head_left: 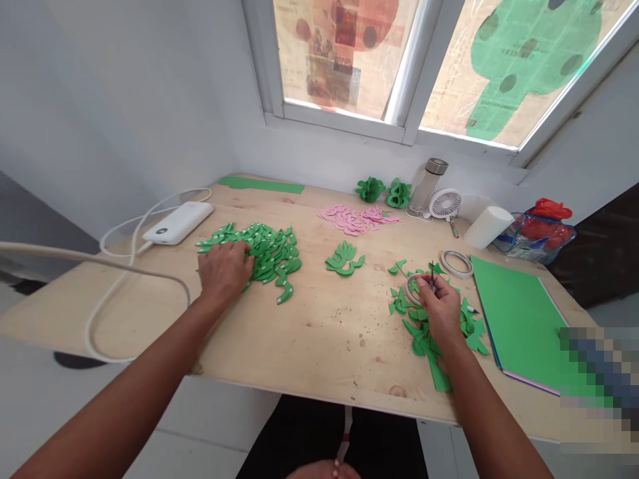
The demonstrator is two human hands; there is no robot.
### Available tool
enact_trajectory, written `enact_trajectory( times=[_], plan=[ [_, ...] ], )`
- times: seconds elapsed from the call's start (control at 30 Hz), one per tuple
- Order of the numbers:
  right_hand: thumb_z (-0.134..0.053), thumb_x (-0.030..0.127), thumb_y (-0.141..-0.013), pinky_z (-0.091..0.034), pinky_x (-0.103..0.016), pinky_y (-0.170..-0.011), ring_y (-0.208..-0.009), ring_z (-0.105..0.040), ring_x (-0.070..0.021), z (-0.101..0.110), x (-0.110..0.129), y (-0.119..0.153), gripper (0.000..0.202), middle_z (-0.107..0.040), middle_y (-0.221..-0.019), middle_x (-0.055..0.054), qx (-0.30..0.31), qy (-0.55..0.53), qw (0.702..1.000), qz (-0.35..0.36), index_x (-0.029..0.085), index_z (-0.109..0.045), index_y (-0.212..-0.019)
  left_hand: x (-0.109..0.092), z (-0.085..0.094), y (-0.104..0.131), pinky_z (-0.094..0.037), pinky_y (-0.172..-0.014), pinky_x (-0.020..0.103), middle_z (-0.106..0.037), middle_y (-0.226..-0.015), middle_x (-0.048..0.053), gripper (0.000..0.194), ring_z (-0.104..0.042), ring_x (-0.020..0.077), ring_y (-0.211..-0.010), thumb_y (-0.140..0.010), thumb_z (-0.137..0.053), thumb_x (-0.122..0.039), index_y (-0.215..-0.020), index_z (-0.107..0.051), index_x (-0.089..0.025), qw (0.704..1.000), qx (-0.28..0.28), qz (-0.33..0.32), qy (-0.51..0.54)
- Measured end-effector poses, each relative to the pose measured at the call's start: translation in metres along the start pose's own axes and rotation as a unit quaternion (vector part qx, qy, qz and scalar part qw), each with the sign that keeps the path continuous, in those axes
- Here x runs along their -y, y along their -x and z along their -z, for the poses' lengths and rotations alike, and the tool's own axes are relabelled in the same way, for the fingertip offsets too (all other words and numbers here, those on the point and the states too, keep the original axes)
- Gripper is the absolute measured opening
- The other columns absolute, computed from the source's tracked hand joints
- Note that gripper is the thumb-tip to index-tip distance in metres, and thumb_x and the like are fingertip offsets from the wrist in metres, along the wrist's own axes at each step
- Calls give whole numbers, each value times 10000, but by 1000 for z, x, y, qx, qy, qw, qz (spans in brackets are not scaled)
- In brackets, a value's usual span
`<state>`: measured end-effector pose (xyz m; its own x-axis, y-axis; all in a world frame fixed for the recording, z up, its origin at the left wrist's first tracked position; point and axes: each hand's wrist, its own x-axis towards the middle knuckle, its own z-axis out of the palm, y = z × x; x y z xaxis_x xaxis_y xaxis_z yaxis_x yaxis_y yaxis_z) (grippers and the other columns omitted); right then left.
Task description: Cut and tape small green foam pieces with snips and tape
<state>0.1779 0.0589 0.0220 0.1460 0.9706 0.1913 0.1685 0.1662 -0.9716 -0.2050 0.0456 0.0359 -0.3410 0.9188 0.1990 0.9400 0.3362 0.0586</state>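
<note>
My left hand [224,271] lies over the left edge of a heap of curved green cut-outs [269,249], fingers apart and bent down, the tips partly hidden. Many of these cut-outs carry small white patches. On the right, my right hand [443,309] pinches a thin dark pointed tool [432,276] that sticks up from the fingers; its kind is unclear. Just beside those fingers is a roll of tape [412,290], above a scatter of green scraps [422,332]. Between my hands sits a small cluster of green cut-outs [344,258].
Pink cut-outs [357,218] and two green paper-like flowers [370,189] lie farther back. A bottle [428,186], small fan [445,203], white cylinder [488,226] and second tape roll [456,263] stand right. Green sheets [524,319] lie far right; a corded white power bank [178,223] is left.
</note>
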Motion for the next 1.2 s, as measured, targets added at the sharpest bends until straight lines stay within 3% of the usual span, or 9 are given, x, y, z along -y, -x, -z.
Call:
enact_trajectory(
  times=[0.13,0.43,0.57,0.67,0.83,1.2],
  plan=[
    [-644,437,-741,-236,-225,-447,-493,-327,-90,-1,2,1,292,-413,-567,56,-6,-4,1000,-3,168,-600,-848,2,0,-4,-338,-709,336,-667,-919,114,248,-529,293,-929,-811,-435,-305,-850,-642,-176,999,22,25,36],
    [-646,423,-744,-232,-221,-443,-495,-314,-86,-2,6,2,280,-407,-551,57,-1,-7,1000,-6,162,-608,-835,10,9,-13,-322,-571,231,-622,-704,12,256,-535,162,-669,-802,-427,-351,-774,-601,-166,989,69,61,111],
    [-656,436,-723,-245,-223,-441,-484,-329,-87,-2,6,2,295,-417,-546,58,-7,-9,1000,-4,162,-614,-826,2,7,-14,-322,-624,290,-638,-726,56,231,-543,236,-750,-750,-489,-364,-715,-622,-178,992,82,48,84],
    [-647,437,-729,-244,-224,-443,-487,-327,-88,-1,5,2,289,-412,-552,59,-6,-4,1000,1,164,-617,-821,-4,5,-10,-318,-717,364,-663,-839,105,191,-522,307,-888,-743,-498,-315,-755,-631,-179,996,60,44,48],
    [-624,438,-749,-254,-225,-452,-504,-329,-94,0,3,1,283,-407,-567,53,0,16,1000,12,167,-612,-830,-7,2,-1,-300,-774,396,-661,-988,146,237,-499,324,-996,-818,-413,-288,-830,-615,-165,1000,17,-3,-11],
    [-631,441,-742,-251,-226,-454,-506,-326,-96,-2,8,2,286,-398,-555,55,-12,21,1000,4,165,-618,-813,-12,0,3,-320,-757,359,-661,-1059,129,339,-522,308,-1034,-851,-330,-243,-1036,-605,-174,998,-64,2,28]
  ],
)
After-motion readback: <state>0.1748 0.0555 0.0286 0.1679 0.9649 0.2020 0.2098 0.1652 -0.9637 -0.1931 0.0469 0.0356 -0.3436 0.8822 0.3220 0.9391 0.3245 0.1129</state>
